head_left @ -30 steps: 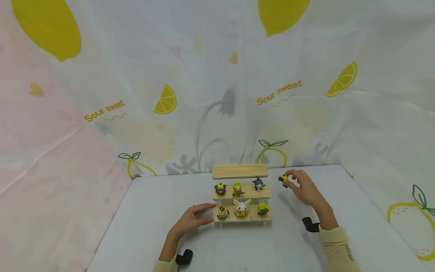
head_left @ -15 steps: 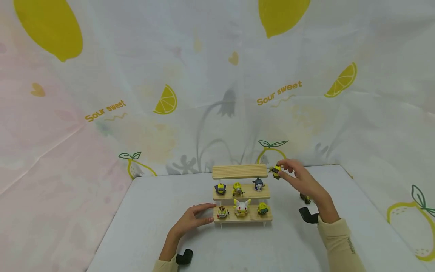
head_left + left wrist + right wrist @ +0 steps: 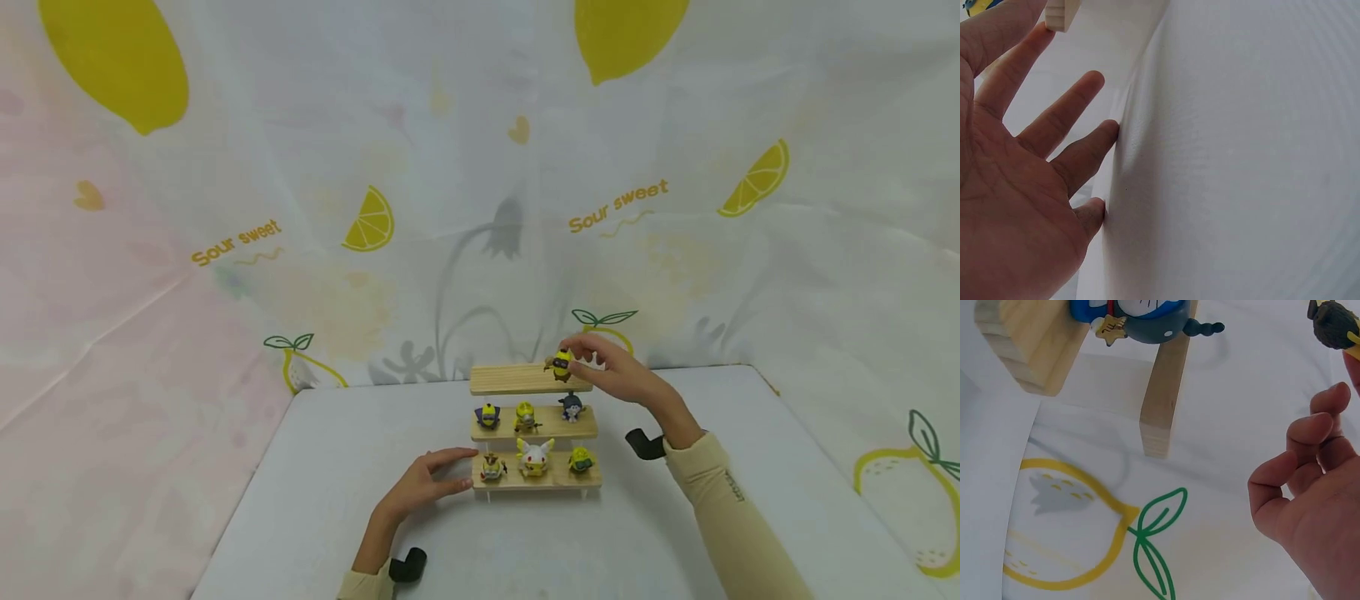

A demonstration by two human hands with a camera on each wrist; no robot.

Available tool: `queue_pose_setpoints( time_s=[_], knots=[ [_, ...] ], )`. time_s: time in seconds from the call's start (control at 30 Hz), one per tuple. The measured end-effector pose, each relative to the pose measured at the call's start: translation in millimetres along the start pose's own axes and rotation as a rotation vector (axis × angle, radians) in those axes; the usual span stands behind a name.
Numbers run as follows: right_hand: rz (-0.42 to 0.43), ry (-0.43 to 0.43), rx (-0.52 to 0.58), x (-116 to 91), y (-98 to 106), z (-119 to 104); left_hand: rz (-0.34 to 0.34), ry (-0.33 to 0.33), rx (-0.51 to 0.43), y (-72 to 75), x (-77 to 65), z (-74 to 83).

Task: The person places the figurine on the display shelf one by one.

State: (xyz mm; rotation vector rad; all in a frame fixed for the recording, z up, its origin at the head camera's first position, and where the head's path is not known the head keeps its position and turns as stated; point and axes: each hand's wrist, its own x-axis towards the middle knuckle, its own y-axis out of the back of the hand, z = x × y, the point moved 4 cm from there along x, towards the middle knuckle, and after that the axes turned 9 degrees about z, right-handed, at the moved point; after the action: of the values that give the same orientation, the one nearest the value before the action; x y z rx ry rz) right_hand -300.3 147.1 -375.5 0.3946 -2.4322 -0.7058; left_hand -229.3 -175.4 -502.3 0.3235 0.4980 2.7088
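Note:
My right hand (image 3: 611,371) pinches a small yellow toy figurine (image 3: 561,364) with dark goggles, over the right part of the top tier of a three-tier wooden display stand (image 3: 510,380). Whether its base touches the wood I cannot tell. In the right wrist view that figurine (image 3: 1335,325) is cut off at the top right corner. My left hand (image 3: 427,483) lies at the left end of the bottom tier, fingers extended; in the left wrist view a fingertip (image 3: 1044,32) touches the wood. Nothing is held in that palm.
The middle tier carries a purple-and-yellow figurine (image 3: 488,416), a yellow one (image 3: 525,415) and a grey-hatted one (image 3: 572,407). Below stand a small hatted figurine (image 3: 492,467), a white yellow-eared one (image 3: 534,458) and a yellow-green one (image 3: 581,460). Lemon-print cloth (image 3: 480,283) hangs behind the white table (image 3: 337,433).
My right hand has carried the yellow figurine leftward from beside the stand to over its top tier. A dark-and-yellow object seen under the right forearm is now hidden. My left hand stays put.

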Motion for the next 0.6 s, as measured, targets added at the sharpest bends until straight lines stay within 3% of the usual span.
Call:
queue_pose_setpoints(
  time_s=[0.3, 0.6],
  knots=[
    [-0.084, 0.091, -0.049, 35, -22, -6, 0.001, 0.012, 0.006, 0.1, -0.1, 0.9],
    [-0.235, 0.085, 0.001, 66, -41, -9, -0.009, 0.023, 0.0, 1.0, -0.2, 0.2]
  ],
)
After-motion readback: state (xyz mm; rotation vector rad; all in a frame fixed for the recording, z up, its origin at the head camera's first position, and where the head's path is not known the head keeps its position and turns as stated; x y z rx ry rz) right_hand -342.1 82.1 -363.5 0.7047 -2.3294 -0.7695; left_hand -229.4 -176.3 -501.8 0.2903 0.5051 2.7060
